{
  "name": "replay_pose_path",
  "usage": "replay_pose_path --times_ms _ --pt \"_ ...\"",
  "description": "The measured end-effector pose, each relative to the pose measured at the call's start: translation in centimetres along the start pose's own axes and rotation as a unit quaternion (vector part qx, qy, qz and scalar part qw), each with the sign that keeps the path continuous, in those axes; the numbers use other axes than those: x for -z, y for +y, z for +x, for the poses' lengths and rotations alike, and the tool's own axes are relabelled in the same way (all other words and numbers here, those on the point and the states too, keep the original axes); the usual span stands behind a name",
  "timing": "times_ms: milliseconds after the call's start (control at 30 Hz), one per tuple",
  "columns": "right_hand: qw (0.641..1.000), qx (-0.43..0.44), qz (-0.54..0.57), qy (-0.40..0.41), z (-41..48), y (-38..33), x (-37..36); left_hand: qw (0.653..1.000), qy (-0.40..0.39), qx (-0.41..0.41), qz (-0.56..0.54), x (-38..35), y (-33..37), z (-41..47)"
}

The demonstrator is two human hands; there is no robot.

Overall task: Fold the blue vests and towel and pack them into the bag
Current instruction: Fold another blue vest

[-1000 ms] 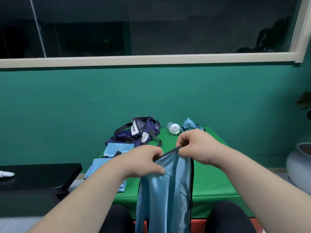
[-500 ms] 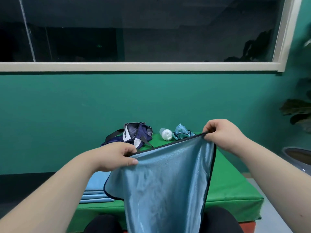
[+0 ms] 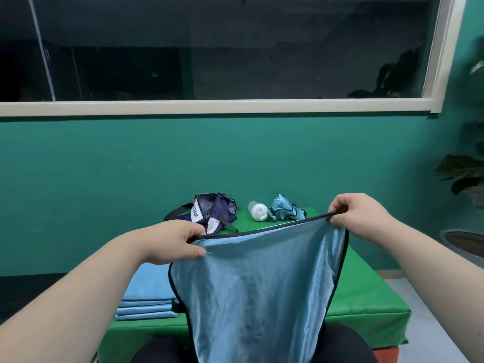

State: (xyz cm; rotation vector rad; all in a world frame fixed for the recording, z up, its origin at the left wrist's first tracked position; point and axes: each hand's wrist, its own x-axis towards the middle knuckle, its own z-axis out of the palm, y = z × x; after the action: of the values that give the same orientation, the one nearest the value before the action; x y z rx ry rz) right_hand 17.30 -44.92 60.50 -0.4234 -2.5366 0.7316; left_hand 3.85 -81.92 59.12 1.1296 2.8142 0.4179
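Spread wider than before, the blue vest hung above the bench's near edge, likely being squared for folding. The bag waited at its far-left corner. The left hand and right hand each pinched the top hem.

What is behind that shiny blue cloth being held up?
Around the blue cloth show the green table and a folded blue stack; whatever lies directly behind it is covered.

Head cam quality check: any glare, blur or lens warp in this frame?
Head view: soft, even light; sheen on the blue vest; faint reflections in the dark window; wide-angle warp tilts its right side; plant at right edge blurred; left hand and right hand sharp.
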Motion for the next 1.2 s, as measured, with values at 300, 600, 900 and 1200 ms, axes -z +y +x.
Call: replay_pose_path --times_ms 300,600,900,1200 --pt "1.000 -0.006 -0.005 -0.014 -0.1 0.6 -0.5 0.997 0.064 0.028 -0.043 0.1 0.0 -0.5" --pt "1.000 0.011 0.008 -0.024 -0.1 1.1 -0.9 0.988 0.131 0.053 0.060 -0.2 -0.3 -1.0" --pt "0.999 0.023 0.009 -0.033 -0.4 1.2 -1.0 0.973 0.183 0.095 0.100 -1.4 -0.3 -1.2" --pt "0.999 0.021 0.011 -0.033 -0.5 1.8 -1.4 0.982 0.136 0.076 0.102 -2.5 -0.1 -1.6"
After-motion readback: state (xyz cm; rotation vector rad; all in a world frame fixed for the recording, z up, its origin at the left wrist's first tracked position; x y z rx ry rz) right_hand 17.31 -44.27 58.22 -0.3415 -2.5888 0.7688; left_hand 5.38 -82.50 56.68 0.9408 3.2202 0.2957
